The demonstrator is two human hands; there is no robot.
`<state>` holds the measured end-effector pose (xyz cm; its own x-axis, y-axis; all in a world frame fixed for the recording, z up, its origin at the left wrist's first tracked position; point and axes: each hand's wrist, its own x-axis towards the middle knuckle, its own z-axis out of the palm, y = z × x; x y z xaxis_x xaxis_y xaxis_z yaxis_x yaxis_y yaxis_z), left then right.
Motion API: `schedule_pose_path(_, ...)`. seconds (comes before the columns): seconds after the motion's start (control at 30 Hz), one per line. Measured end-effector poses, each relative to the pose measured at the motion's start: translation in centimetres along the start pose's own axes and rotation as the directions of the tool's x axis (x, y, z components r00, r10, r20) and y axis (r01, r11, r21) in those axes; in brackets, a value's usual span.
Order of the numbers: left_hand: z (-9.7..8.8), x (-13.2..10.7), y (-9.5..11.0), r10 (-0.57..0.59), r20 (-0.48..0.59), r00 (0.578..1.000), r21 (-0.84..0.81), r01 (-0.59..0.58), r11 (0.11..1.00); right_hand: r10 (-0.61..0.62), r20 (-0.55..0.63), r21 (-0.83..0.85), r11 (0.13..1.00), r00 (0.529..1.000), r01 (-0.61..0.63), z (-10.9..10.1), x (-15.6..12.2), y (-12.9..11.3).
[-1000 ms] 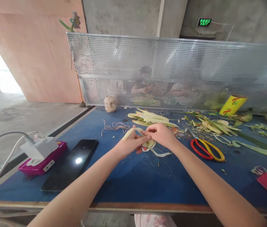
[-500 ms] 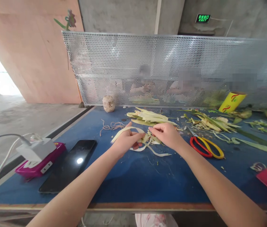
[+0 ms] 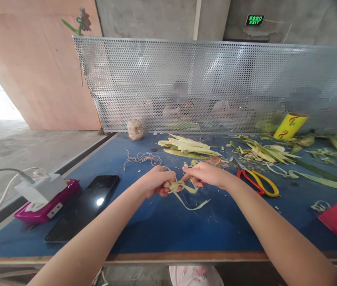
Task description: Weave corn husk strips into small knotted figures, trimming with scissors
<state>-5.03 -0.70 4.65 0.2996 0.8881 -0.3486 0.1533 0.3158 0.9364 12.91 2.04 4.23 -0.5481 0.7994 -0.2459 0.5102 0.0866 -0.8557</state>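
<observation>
Over the middle of the blue table (image 3: pixel 162 226), my left hand (image 3: pixel 153 182) is closed round a small bundle of pale leaf strips (image 3: pixel 178 186). My right hand (image 3: pixel 206 174) pinches the same bundle from the other side, fingertips almost meeting the left hand's. Loose strip ends trail down from the bundle onto the table toward me. Red and yellow scissors (image 3: pixel 258 182) lie just right of my right wrist.
A black phone (image 3: pixel 88 204) and a magenta box with a white charger (image 3: pixel 45 194) lie at left. Piles of leaf strips (image 3: pixel 186 146) and green trimmings (image 3: pixel 271 154), string (image 3: pixel 140 159), a yellow cup (image 3: pixel 290 126) and a perforated metal screen (image 3: pixel 216 83) stand behind; people sit beyond it.
The long strip that stuck out to the left has been folded in; both hands have come closer together and nearer to me, gripping a tighter bundle.
</observation>
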Motion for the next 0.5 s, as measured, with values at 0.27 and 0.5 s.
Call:
schedule_pose_path(0.27,0.02,-0.57,0.39,0.132,-0.123,0.984,0.193,-0.107,0.975,-0.122,0.130,-0.146,0.979,0.984,0.141,0.07,0.09,0.16)
schedule_pose_path(0.5,-0.13,-0.74,0.64,0.192,-0.195,0.962,0.222,-0.148,0.964,-0.205,0.227,-0.227,0.940,0.952,0.257,-0.31,-0.47,-0.27)
